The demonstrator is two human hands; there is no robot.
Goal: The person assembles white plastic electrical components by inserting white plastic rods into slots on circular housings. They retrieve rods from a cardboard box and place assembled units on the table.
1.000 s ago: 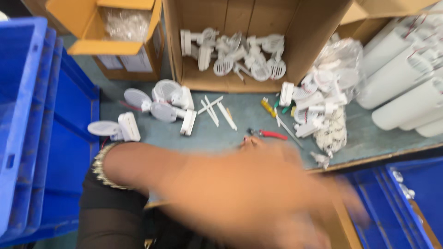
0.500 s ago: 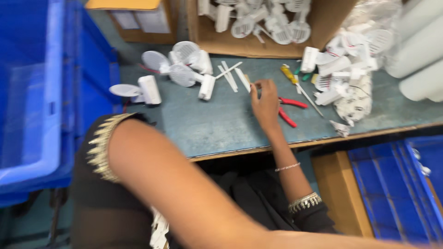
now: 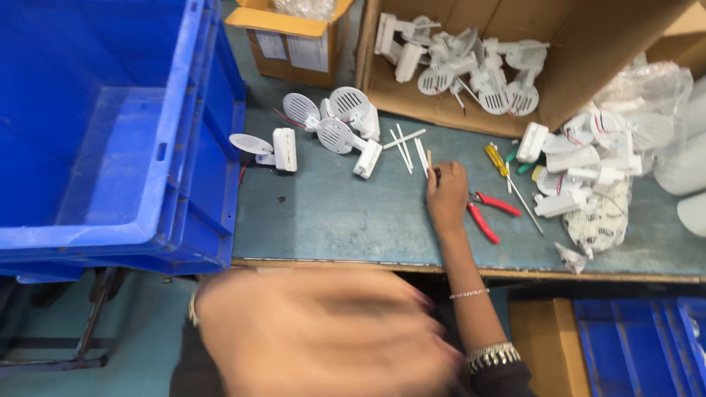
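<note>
Right hand (image 3: pixel 447 197) lies on the grey-green worktop (image 3: pixel 331 220), fingers curled, fingertips pinched on a thin pale stick (image 3: pixel 429 162) at the near end of a small group of white sticks (image 3: pixel 407 143). The stick lies near the middle of the worktop, just in front of the big cardboard box (image 3: pixel 588 51).

Left hand (image 3: pixel 316 338) fills the bottom of the view, close to the camera and heavily blurred; cannot tell whether it is open or closed, or whether it holds anything.

Red-handled pliers (image 3: pixel 489 213) lie just right of the right hand, nearly touching it. A yellow-handled screwdriver (image 3: pixel 507 173) lies beyond them, slanted.

White fan-like parts (image 3: pixel 342 129) with round grilles sit left of the sticks; one more (image 3: pixel 268 147) lies near the blue crate (image 3: pixel 110 147) at the left edge. The big cardboard box holds more of the same white parts (image 3: pixel 471 62). A heap of white parts and plastic bags (image 3: pixel 596 169) sits at the right. A smaller cardboard box (image 3: pixel 294 40) stands at the back.
</note>
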